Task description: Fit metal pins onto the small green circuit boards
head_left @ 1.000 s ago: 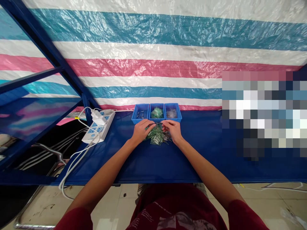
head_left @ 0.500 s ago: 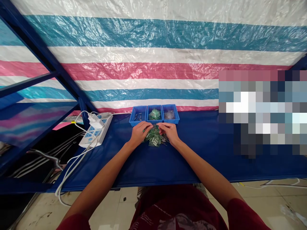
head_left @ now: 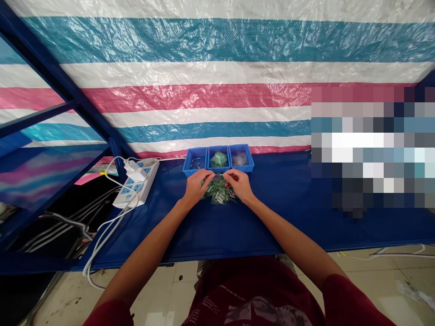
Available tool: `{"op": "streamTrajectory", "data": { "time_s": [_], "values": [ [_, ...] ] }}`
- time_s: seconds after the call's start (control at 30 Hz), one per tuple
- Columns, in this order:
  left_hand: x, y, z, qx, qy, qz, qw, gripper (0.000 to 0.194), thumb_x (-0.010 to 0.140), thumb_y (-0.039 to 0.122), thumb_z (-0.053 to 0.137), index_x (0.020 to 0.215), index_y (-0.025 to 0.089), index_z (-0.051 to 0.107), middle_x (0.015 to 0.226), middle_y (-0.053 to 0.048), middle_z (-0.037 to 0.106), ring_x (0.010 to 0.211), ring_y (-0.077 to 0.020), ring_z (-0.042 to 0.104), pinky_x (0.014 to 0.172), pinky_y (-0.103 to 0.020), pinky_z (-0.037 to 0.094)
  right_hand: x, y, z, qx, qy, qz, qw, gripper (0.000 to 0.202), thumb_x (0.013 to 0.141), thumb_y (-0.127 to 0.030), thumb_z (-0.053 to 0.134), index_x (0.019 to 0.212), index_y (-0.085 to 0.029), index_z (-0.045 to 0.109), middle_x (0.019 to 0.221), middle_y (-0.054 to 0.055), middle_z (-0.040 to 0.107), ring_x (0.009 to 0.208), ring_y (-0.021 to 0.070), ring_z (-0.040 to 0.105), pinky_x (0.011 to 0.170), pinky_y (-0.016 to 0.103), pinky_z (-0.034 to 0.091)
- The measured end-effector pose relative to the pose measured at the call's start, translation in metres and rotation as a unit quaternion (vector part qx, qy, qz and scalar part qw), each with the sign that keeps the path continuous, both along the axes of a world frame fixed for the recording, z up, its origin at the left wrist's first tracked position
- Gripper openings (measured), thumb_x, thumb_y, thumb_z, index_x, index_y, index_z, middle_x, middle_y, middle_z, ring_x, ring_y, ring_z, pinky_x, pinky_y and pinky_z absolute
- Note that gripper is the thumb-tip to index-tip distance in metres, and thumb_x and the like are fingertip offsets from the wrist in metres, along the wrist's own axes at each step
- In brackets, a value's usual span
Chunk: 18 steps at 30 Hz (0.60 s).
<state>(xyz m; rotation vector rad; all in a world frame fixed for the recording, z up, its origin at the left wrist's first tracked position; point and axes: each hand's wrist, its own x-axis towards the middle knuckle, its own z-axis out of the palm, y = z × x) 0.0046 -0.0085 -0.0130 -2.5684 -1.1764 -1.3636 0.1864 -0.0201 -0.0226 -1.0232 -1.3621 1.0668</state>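
My left hand [head_left: 198, 184] and my right hand [head_left: 239, 184] face each other, each with thumb and fingers pinched together. Between their fingertips runs a thin, light-coloured metal-looking piece [head_left: 219, 174], too small to make out fully. Just below lies a pile of small clear-and-green packets [head_left: 220, 195]. Several thin metal pins [head_left: 232, 196] stick out at the pile's right side, close under my right hand. My fingers cover part of the pile's upper edge.
Behind my hands stand three blue bins: the left bin [head_left: 184, 167] with a few metal pins, the middle bin [head_left: 218, 169] with green packets, the right bin [head_left: 251, 168] with clear ones. A white power strip [head_left: 146, 185] with cables lies left on the blue table [head_left: 288, 213]. A blurred patch hides the right.
The camera view has shifted slightly. Both hands stay pinched above the pile, and the thin piece between them shows a little more clearly.
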Motion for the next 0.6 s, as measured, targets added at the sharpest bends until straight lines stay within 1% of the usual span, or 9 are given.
{"op": "streamTrajectory", "data": {
  "time_s": [0.17,0.27,0.4,0.5,0.6],
  "values": [
    [0.003,-0.005,0.002,0.01,-0.036,-0.007,0.999,0.022,0.095,0.035,0.055,0.091,0.019,0.069,0.081,-0.004,0.073,0.075,-0.0166,0.068,0.074,-0.03,0.053,0.0,0.0,-0.001,0.002,-0.001,-0.006,1.0,0.031,0.078,-0.053,0.06,0.075,-0.022,0.062,0.057,-0.002,0.057,0.055,0.0159,0.058,0.056,0.028,0.049],
    [0.003,-0.006,0.001,0.019,-0.049,0.006,0.999,0.02,0.094,0.033,0.055,0.091,0.02,0.07,0.081,-0.004,0.073,0.075,-0.0166,0.068,0.075,-0.03,0.054,0.001,0.0,-0.002,0.002,0.003,-0.004,1.0,0.031,0.077,-0.053,0.06,0.074,-0.022,0.062,0.056,-0.002,0.056,0.054,0.0158,0.058,0.055,0.028,0.049],
    [0.002,-0.002,-0.002,0.026,-0.043,0.02,0.999,0.021,0.095,0.032,0.054,0.088,0.019,0.069,0.082,-0.004,0.074,0.075,-0.016,0.068,0.075,-0.029,0.054,0.001,0.002,-0.001,0.004,-0.01,0.016,1.0,0.029,0.079,-0.05,0.059,0.073,-0.022,0.061,0.056,-0.002,0.056,0.053,0.0155,0.056,0.055,0.027,0.049],
    [0.0,0.0,-0.003,0.025,-0.045,0.035,0.998,0.022,0.095,0.032,0.054,0.088,0.018,0.069,0.082,-0.005,0.073,0.074,-0.0156,0.067,0.074,-0.028,0.053,0.001,0.006,0.005,0.02,-0.052,0.021,0.998,0.026,0.081,-0.047,0.057,0.081,-0.022,0.064,0.066,0.0,0.062,0.056,0.0152,0.059,0.056,0.027,0.049],
    [-0.001,0.001,-0.003,0.023,-0.06,0.061,0.996,0.022,0.095,0.032,0.054,0.088,0.018,0.069,0.082,-0.005,0.073,0.072,-0.015,0.066,0.072,-0.026,0.053,-0.001,0.012,0.013,0.058,-0.096,0.04,0.993,0.023,0.081,-0.042,0.058,0.088,-0.021,0.066,0.078,0.002,0.066,0.058,0.0147,0.061,0.059,0.028,0.05]
  ]
}}
